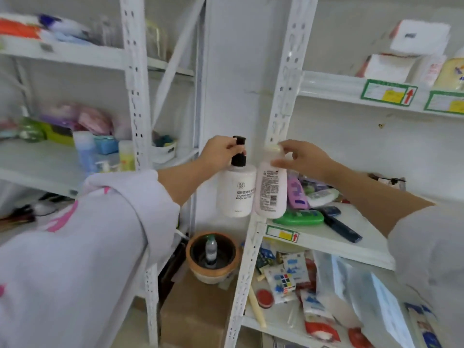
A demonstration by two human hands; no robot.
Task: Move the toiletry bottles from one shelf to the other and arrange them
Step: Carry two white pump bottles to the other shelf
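My left hand (221,151) grips the black pump neck of a white body lotion bottle (236,192) and holds it in the air between the two shelf units. My right hand (303,159) pinches the cap of a pale pink bottle (271,194), which hangs tilted right beside the white one, touching it. Both bottles hover by the front post of the right shelf (326,239). On that shelf lie a purple bottle (297,194), a green bottle (300,217), a white tube (322,197) and a dark blue bottle (341,227). The left shelf (37,169) holds a blue bottle (85,151) and a yellow bottle (126,155).
A white upright post (273,136) stands just behind the pink bottle. Below, on a cardboard box (198,312), sits a terracotta pot (212,257) with a small bottle inside. The lower right shelf is crowded with packets and a puzzle cube (286,282). Boxes sit on the upper shelves.
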